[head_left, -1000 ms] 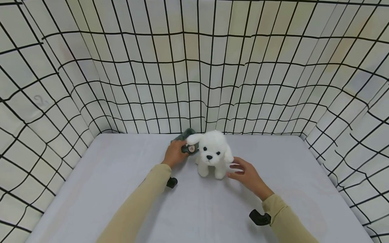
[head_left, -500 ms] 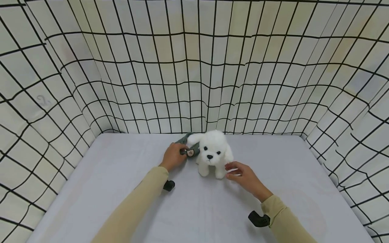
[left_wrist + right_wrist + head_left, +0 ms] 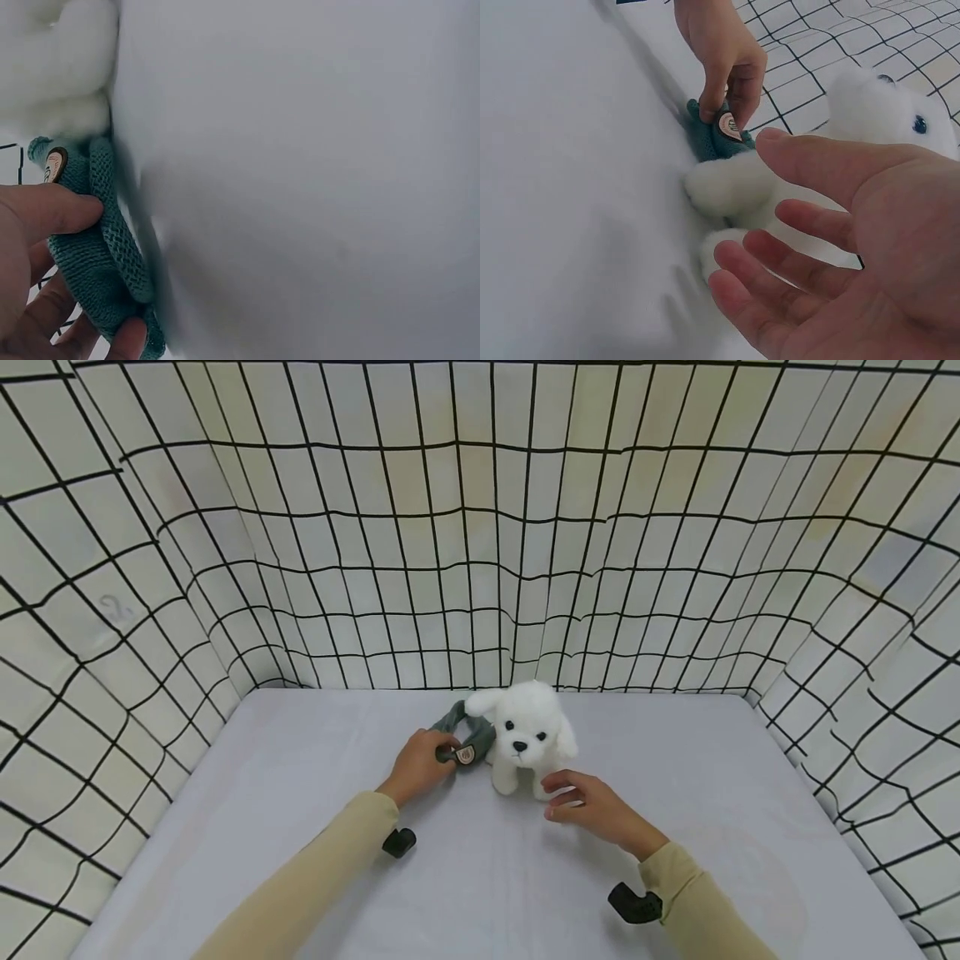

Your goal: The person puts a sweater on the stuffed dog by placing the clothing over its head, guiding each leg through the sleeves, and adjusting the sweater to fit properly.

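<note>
A person in tan sleeves [image 3: 309, 878] works at a white table [image 3: 525, 881], the left hand [image 3: 420, 768] pinching a green knitted band [image 3: 482, 742] beside a white plush dog [image 3: 529, 718]. The left thumb lies along one face of the band, near a round patch [image 3: 466, 755], while the fingers curl round the other side. That two-sided grip probably suits so soft a thing, which looks likely to fold or slump if merely pushed.

The band, bent into a loop, sits at the dog's flank on the person's left; in the left wrist view its upper end meets the white fur. The dog stands upright on its legs, facing the person (dark eyes and nose in plain sight), a pose that leaves its head and front within reach of both hands.

The right hand [image 3: 592, 808] grips nothing, its fingers loosely bent and spread apart, palm toward the dog. It is placed at the foreleg on the person's right, perhaps to be ready to steady the toy; whether a fingertip brushes the fur is hard to tell. Behind, a pale wall [image 3: 480, 545] crossed by black lines rises from the table's far edge.
</note>
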The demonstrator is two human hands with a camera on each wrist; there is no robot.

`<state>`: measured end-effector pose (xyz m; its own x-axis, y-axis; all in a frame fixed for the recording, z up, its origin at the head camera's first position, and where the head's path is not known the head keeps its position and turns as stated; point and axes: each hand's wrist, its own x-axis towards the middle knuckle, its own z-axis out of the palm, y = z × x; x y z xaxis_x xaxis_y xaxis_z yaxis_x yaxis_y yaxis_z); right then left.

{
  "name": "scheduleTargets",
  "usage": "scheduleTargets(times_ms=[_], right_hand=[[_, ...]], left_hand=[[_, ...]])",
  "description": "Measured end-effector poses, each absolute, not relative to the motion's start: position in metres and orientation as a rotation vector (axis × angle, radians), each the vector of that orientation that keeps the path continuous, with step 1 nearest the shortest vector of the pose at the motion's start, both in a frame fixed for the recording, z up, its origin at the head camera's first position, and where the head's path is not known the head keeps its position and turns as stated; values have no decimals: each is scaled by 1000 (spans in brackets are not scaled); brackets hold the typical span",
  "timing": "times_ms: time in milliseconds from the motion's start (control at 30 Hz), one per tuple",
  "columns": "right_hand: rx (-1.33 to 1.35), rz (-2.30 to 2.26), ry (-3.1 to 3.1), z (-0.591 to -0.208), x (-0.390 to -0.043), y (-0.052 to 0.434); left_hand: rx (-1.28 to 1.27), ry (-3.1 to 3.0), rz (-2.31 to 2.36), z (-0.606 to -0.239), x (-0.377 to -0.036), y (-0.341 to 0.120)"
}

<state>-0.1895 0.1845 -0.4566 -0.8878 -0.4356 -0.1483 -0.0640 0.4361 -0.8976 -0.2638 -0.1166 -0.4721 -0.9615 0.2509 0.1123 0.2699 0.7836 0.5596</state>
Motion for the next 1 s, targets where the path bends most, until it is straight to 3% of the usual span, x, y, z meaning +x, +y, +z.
scheduleTargets(times_ms=[1000], right_hand=[[-472, -1468, 2375, -460, -186, 154]], left_hand=[[-471, -2951, -918, -473, -198, -137]])
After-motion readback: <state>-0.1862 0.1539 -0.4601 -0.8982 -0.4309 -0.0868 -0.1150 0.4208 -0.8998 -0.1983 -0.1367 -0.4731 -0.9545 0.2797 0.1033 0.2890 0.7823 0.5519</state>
